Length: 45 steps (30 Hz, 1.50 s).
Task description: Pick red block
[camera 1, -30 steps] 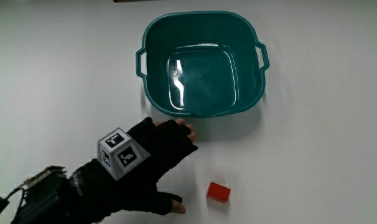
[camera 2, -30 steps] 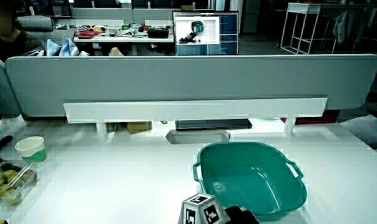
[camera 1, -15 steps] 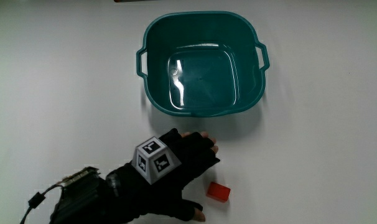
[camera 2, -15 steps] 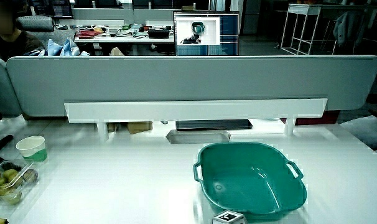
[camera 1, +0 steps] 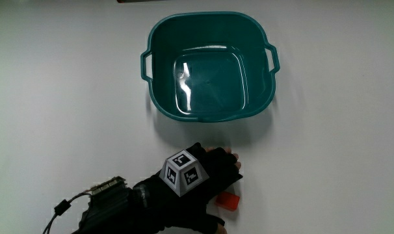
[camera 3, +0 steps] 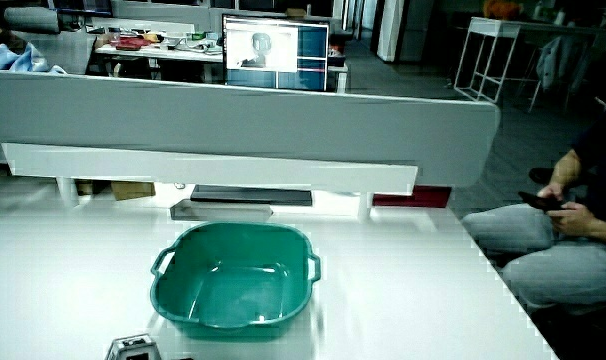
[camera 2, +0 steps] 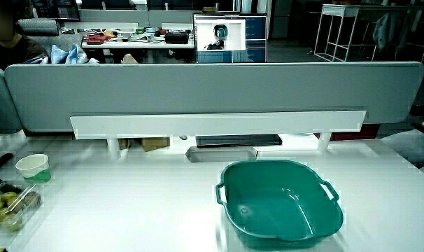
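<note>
The small red block (camera 1: 228,202) lies on the white table, nearer to the person than the teal basin (camera 1: 149,91). The gloved hand (camera 1: 203,181) hovers over the block and hides part of it. Its fingers (camera 1: 230,157) are spread toward the basin and its thumb (camera 1: 216,222) sits nearer to the person, with the block between them on the table. The patterned cube (camera 1: 183,171) on the back of the hand shows from above, and its top also peeks in at the edge of a side view (camera 3: 133,348). The basin is empty in both side views (camera 2: 278,165) (camera 3: 233,229).
A paper cup (camera 2: 32,168) and a clear box of fruit (camera 2: 5,203) stand at the table's edge, away from the basin. A low grey partition (camera 2: 212,91) runs along the table, with a flat grey tray (camera 2: 221,153) at its foot.
The hand has moved across the table from beside the basin toward the red block and now covers part of it. Block and basin have stayed put.
</note>
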Each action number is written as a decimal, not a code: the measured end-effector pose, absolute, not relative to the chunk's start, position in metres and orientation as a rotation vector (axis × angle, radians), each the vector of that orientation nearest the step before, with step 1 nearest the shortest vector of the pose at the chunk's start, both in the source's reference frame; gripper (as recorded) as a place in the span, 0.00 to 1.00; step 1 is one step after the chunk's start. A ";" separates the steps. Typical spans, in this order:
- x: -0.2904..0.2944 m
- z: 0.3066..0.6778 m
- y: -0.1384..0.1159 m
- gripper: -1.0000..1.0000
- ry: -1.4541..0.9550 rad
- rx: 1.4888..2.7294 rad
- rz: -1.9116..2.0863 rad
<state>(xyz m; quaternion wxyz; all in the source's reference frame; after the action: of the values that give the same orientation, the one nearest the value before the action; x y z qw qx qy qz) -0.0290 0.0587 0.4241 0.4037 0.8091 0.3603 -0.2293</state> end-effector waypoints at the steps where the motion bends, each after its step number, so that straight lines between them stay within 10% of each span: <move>1: -0.028 0.427 0.060 0.50 0.900 2.033 -0.570; 13: -0.025 0.427 0.060 0.50 0.907 2.052 -0.577; 45: -0.022 0.426 0.060 0.96 0.890 2.143 -0.669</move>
<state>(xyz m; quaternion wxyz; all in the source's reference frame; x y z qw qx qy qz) -0.0222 0.0603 0.4255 0.3555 0.8294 0.3444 -0.2591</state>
